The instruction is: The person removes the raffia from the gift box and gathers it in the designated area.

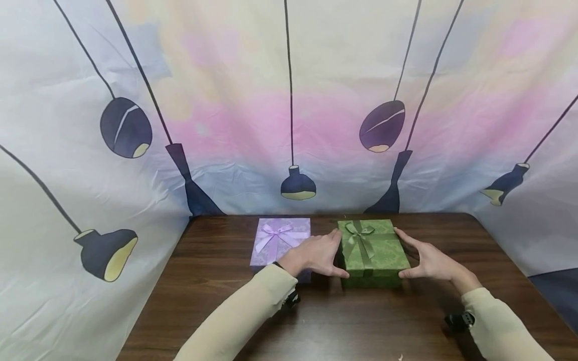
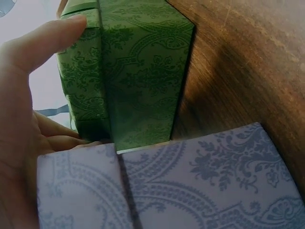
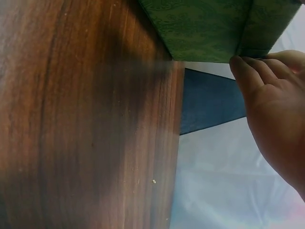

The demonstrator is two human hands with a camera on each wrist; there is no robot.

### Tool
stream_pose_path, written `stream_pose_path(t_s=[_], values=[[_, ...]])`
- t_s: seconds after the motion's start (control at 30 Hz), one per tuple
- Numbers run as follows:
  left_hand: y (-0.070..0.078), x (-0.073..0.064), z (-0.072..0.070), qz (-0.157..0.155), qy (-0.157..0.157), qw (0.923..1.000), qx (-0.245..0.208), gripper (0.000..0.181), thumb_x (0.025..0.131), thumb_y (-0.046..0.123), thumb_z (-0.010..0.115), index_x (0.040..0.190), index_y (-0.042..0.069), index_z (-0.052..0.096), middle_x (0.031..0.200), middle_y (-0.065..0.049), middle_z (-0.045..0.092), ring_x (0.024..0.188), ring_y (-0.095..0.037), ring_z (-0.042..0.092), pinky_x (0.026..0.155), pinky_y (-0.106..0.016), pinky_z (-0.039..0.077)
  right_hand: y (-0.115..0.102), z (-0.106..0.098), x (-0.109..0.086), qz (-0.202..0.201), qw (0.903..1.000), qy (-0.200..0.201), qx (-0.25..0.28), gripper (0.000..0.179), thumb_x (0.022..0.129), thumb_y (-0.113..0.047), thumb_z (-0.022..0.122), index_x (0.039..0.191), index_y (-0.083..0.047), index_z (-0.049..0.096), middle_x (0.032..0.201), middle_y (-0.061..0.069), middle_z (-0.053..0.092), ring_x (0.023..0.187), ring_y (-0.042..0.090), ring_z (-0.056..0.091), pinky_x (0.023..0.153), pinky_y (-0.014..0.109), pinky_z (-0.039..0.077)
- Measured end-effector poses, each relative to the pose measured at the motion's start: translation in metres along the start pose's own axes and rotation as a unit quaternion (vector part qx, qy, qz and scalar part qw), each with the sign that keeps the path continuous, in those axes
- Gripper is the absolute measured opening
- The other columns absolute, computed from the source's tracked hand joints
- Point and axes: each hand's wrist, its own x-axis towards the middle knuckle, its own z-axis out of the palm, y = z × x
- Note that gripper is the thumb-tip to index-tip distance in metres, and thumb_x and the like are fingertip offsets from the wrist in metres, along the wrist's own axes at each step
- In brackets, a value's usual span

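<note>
A green patterned gift box [image 1: 384, 253] with a green ribbon bow stands on the brown wooden table [image 1: 217, 281], its lid on. My left hand [image 1: 316, 255] grips the lid's left side, thumb near the front corner and fingers farther back. On the opposite side my right hand [image 1: 431, 261] holds the lid between spread thumb and fingers. To the left is a purple gift box [image 1: 264, 256] with a lilac bow, partly covered by my left hand and forearm. In the left wrist view, the thumb [image 2: 71, 31] lies on the green lid beside the purple box [image 2: 214, 186].
A cloth backdrop [image 1: 253, 135] printed with hanging lamps rises behind the table and along both sides. The table's far edge runs just behind the two boxes. A tiny pale scrap [image 1: 400, 357] lies near the front of the table.
</note>
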Motion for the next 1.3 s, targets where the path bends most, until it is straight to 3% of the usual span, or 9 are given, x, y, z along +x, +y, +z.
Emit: stream_pose_path(t_s=[0.4, 0.63, 1.1, 1.3], values=[[-0.002, -0.001, 0.0, 0.01, 0.021, 0.9996, -0.014, 0.113, 0.073, 0.075, 0.064, 0.151, 0.002, 0.027, 0.154, -0.016, 0.037, 0.122, -0.027, 0.058, 0.098, -0.034, 0.05, -0.006, 0.001, -0.002, 0.001, 0.9999, 0.015, 0.005, 0.11, 0.075, -0.038, 0.083, 0.157, -0.009, 0.016, 0.152, 0.03, 0.031, 0.13, 0.049, 0.041, 0.09, 0.06, 0.047], [-0.003, -0.003, 0.001, 0.016, 0.025, 0.9993, -0.025, 0.111, 0.074, 0.073, 0.066, 0.15, 0.002, 0.028, 0.153, -0.016, 0.037, 0.124, -0.027, 0.057, 0.101, -0.032, 0.048, -0.007, 0.001, -0.003, 0.005, 0.9999, 0.015, -0.001, 0.109, 0.076, -0.039, 0.082, 0.158, -0.014, 0.014, 0.154, 0.026, 0.031, 0.133, 0.044, 0.04, 0.093, 0.053, 0.048], [-0.003, -0.008, -0.007, 0.012, 0.024, 0.9981, -0.055, 0.114, 0.077, 0.069, 0.065, 0.154, 0.0, 0.017, 0.157, -0.02, 0.027, 0.131, -0.03, 0.05, 0.108, -0.033, 0.041, -0.013, -0.007, -0.001, 0.001, 0.9998, 0.02, -0.004, 0.11, 0.076, -0.039, 0.083, 0.157, -0.01, 0.014, 0.154, 0.027, 0.03, 0.134, 0.043, 0.04, 0.093, 0.058, 0.046], [-0.004, -0.008, -0.011, 0.014, 0.03, 0.9974, -0.064, 0.115, 0.077, 0.067, 0.065, 0.155, 0.0, 0.014, 0.158, -0.021, 0.023, 0.133, -0.031, 0.048, 0.11, -0.032, 0.04, -0.016, -0.012, 0.0, 0.004, 0.9997, 0.026, -0.003, 0.111, 0.075, -0.039, 0.083, 0.158, -0.017, 0.013, 0.155, 0.025, 0.03, 0.135, 0.042, 0.038, 0.094, 0.058, 0.045]])
